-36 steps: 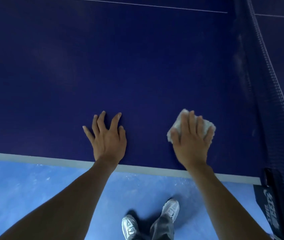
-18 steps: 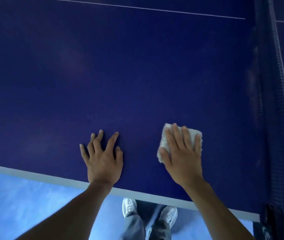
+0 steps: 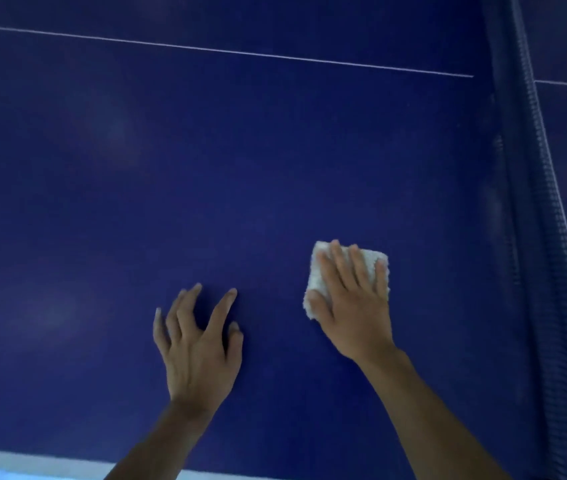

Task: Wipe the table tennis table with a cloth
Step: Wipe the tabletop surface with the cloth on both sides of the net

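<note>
The dark blue table tennis table (image 3: 240, 168) fills the view. My right hand (image 3: 354, 303) presses flat, fingers straight, on a folded white cloth (image 3: 372, 261) lying on the table surface right of centre. The cloth shows beyond my fingertips and beside my thumb. My left hand (image 3: 199, 344) rests on the bare table to the left of the cloth, fingers spread and touching the surface, holding nothing.
The dark blue net (image 3: 531, 237) runs along the right side, from top to bottom. A thin white centre line (image 3: 223, 50) crosses the table at the top. The table's white near edge (image 3: 15, 460) shows at the bottom left, with light blue floor below it.
Both hands have moved farther onto the table, away from the near edge. The cloth slid forward under my right hand. My shoes and most of the floor have left the view.
</note>
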